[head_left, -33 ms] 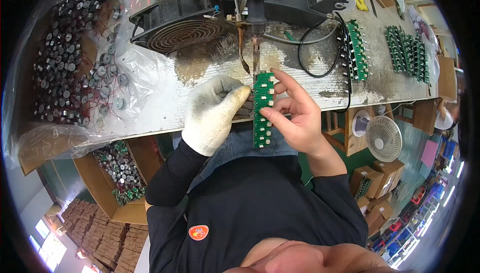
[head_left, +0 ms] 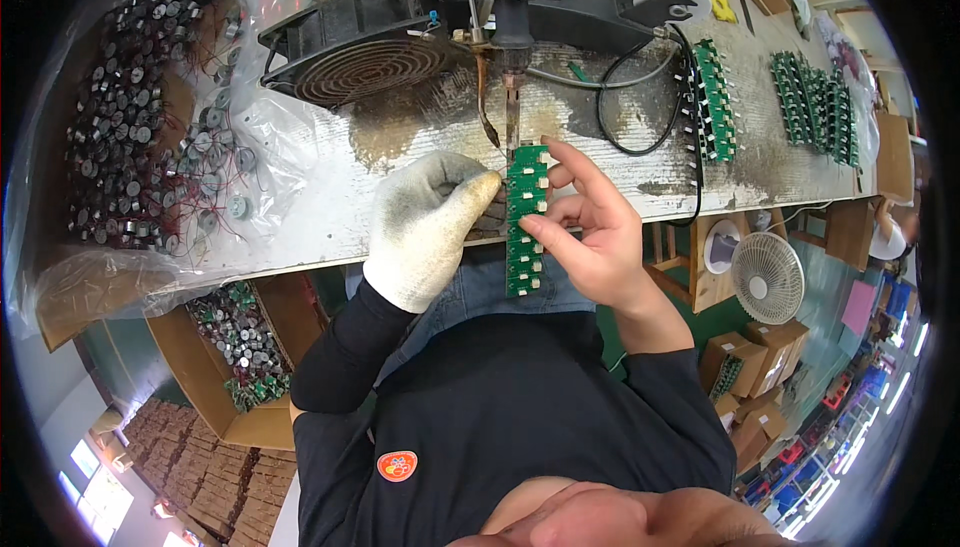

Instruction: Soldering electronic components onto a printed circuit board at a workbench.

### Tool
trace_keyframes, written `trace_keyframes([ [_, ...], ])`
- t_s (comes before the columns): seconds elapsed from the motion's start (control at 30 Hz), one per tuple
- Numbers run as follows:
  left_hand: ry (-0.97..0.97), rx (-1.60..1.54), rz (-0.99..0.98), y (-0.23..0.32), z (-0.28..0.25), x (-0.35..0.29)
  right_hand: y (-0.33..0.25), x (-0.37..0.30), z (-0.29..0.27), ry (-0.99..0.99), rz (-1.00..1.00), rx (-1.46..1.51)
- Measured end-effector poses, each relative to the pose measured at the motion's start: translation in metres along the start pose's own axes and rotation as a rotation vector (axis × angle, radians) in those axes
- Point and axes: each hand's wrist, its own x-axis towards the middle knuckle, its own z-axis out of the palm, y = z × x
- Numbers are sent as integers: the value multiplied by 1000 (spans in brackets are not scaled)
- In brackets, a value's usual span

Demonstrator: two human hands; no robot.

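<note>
A long green circuit board strip point(head_left: 527, 247) with a row of small white connectors stands lengthwise in front of me, over the bench's near edge. My bare right hand point(head_left: 597, 230) pinches it from the right, thumb on its face and index finger by its top end. My left hand point(head_left: 430, 222), in a soiled white glove, is closed at the strip's left edge. What lies inside those gloved fingers is hidden. Just above the strip's top end is the tip of a mounted soldering iron point(head_left: 513, 112). A thin curved copper-coloured tube point(head_left: 484, 107) ends beside that tip.
A black fan point(head_left: 375, 65) stands behind the left hand. Small round motors with red wires point(head_left: 130, 127) are heaped at the left, over an open cardboard box point(head_left: 215, 422). More boards point(head_left: 713, 102) lie right, past a black cable point(head_left: 603, 122). A white fan point(head_left: 767, 277) stands lower right.
</note>
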Motion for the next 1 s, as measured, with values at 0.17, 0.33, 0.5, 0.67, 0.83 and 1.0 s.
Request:
trace_keyframes([
  [0.17,16,-37,16,4,5,-1,0,-1,0,28,-25,-19],
  [0.33,20,-67,-30,1,4,-1,1,0,0,34,-35,-71],
  [0.5,25,-11,3,-8,1,-1,4,-3,1,30,-37,-67],
  [0.67,45,-48,-29,-5,4,-2,4,-4,1,19,-37,-53],
  [0.83,67,-33,-1,-6,6,-2,1,-4,2,8,-22,-14],
  [1.0,77,-90,28,-3,9,-3,3,-6,3,10,-9,-2],
])
